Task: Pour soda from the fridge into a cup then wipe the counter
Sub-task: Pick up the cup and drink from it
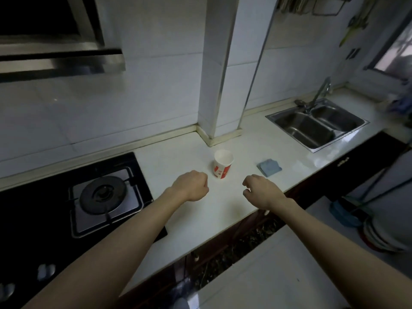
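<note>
A white paper cup (223, 164) with red print stands upright on the white counter (178, 161), and looks to have nothing in it. A folded blue cloth (269, 167) lies on the counter to the cup's right. My left hand (192, 185) hovers just left of and in front of the cup, fingers curled into a loose fist with nothing in it. In front of the cloth, my right hand (262, 191) hangs over the counter with its fingers curled down, also holding nothing. No soda or fridge is in view.
A black gas hob (84, 197) with one burner fills the counter's left. A steel double sink (316, 126) with a tap sits at the back right. A tiled pillar (218, 70) rises behind the cup. A range hood (60, 36) hangs upper left.
</note>
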`<state>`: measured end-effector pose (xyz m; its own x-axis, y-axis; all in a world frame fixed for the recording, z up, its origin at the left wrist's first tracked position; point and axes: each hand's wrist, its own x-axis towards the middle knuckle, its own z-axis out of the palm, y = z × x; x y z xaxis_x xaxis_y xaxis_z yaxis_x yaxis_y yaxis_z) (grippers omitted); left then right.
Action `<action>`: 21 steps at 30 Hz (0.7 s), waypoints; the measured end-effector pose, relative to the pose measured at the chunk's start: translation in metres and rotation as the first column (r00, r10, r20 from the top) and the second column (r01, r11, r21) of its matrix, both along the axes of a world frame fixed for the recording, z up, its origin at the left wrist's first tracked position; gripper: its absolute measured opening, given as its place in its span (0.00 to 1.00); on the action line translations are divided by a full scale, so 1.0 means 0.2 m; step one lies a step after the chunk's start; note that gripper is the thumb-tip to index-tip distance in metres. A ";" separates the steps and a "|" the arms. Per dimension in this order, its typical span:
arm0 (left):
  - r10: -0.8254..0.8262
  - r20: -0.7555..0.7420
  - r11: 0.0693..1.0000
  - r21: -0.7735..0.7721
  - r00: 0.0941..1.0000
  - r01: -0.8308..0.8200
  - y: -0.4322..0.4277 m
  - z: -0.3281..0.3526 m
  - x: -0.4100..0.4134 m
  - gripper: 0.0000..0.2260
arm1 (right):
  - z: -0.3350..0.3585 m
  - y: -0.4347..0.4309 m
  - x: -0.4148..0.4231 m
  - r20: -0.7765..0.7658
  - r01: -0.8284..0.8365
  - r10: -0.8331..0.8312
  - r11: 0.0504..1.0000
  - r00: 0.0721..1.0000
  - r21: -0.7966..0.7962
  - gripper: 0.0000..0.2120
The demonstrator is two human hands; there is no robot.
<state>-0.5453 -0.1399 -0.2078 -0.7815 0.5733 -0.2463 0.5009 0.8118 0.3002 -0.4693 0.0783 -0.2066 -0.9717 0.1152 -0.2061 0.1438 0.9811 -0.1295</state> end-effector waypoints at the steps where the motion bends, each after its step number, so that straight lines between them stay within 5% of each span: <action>1: 0.005 -0.001 1.000 -0.002 1.000 -0.005 0.03 -0.02 -0.05 0.10 | -0.01 0.02 -0.05 0.004 0.003 -0.003 1.000 1.000 -0.004 0.17; 15: 0.173 0.198 0.985 -0.018 0.965 -0.172 0.40 -0.26 -0.50 0.14 | -0.21 0.31 -0.63 0.112 -0.037 0.049 0.993 0.993 -0.108 0.22; 18: 0.306 0.324 0.934 0.079 0.895 -0.348 0.46 -0.31 -0.57 0.19 | -0.27 0.33 -0.80 0.062 -0.093 0.105 0.981 0.993 -0.169 0.34; 21: 0.447 0.546 0.768 0.172 0.708 -0.617 0.50 -0.36 -0.60 0.25 | -0.36 0.34 -0.92 0.032 -0.145 0.157 0.958 0.987 -0.247 0.48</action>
<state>-0.6647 -0.0394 -0.2807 -0.8232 0.2039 -0.5299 -0.2488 0.7093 0.6595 -0.6542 0.1459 -0.2779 -0.9615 -0.0920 -0.2589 0.0088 0.9315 -0.3635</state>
